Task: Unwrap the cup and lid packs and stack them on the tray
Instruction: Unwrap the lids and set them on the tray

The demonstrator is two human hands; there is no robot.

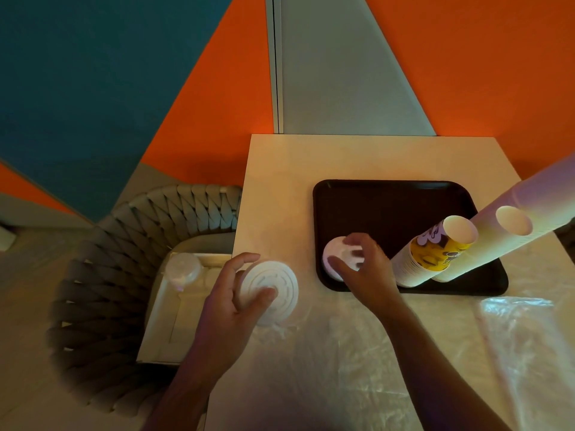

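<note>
- Right hand [362,269] clamps a stack of lids [340,258] onto the tray [373,200], likely steadying it.
- Left hand [230,301] grips more lids [269,295] above the worktop [280,169].
- Cup stacks [435,250] lean on the tray.

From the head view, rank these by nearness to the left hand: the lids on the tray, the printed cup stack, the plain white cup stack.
From the left hand:
1. Lids on the tray, at the tray's near-left corner, under the right hand.
2. Printed cup stack, right of those lids.
3. Plain white cup stack, farthest right on the tray.
</note>
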